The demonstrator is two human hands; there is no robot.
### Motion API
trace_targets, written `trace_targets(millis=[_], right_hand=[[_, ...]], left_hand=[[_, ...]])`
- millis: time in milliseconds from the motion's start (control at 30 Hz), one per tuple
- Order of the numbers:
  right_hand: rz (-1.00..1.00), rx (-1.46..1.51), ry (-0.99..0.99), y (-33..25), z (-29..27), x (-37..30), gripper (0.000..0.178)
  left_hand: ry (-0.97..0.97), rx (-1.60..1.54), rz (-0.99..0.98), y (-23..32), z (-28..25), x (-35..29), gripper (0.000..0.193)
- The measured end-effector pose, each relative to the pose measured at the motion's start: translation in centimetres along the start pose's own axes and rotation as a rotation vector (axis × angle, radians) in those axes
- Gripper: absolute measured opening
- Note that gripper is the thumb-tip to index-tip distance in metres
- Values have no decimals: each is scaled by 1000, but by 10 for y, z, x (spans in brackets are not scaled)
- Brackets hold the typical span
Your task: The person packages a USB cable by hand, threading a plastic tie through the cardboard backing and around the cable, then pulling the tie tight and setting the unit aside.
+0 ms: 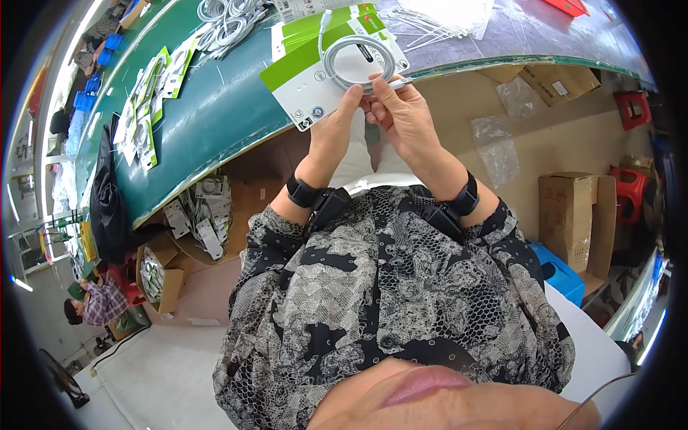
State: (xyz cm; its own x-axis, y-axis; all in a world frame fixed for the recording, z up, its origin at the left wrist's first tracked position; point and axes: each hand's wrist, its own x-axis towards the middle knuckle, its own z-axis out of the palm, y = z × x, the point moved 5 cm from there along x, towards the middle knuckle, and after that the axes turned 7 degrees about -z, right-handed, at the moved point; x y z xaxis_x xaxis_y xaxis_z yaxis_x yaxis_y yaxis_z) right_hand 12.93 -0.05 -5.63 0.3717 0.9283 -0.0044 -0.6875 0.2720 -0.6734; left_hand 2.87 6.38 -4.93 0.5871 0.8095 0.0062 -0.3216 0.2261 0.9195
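A light grey-white USB cable point(330, 63) is wound into a round coil in front of me, at the table's near edge. My left hand point(335, 127) pinches the coil's lower left side between thumb and fingers. My right hand point(407, 118) closes on its lower right, where one plug point(400, 84) sticks out past the fingers. The other plug point(326, 19) points up at the upper left. Behind the coil is a green and white packaging card point(297, 87); whether my left fingers also hold it, I cannot tell.
On the green table point(222, 100) are loose coiled cables point(228, 27), carded cables point(147, 107), and white ties point(428, 27). A red tray point(570, 6) sits far right. Cartons of cables point(208, 218) stand below left; a cardboard box point(566, 218) and red stool point(632, 110) stand right.
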Motion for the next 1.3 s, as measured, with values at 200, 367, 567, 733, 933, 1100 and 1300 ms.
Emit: trace_targets(millis=[200,367,567,733,933,1100,1300], right_hand=[[-530,-812,98,-51,-1,-4,34],[-1042,-1637,-228,-74,34,-12,41],[-1061,-1716,-490,-66,36,-3,45],[-912,-1608,-476,-61,29,0,37],[-902,-1674,-479,-67,34,-2,29],[-999,-1813,-530,-62,44,-6,33],[-923,-1786,-810,-65,58,7,82]], left_hand=[[72,-52,32,4,-8,-2,20],[22,-54,11,-1,-7,-3,23],[16,-104,-15,-8,-13,-5,24],[12,-99,-39,-11,-13,-7,25],[-19,-47,-45,-15,-14,-4,24],[-55,-117,-95,-12,-4,-12,25],[-36,0,-67,-16,-9,-18,29]])
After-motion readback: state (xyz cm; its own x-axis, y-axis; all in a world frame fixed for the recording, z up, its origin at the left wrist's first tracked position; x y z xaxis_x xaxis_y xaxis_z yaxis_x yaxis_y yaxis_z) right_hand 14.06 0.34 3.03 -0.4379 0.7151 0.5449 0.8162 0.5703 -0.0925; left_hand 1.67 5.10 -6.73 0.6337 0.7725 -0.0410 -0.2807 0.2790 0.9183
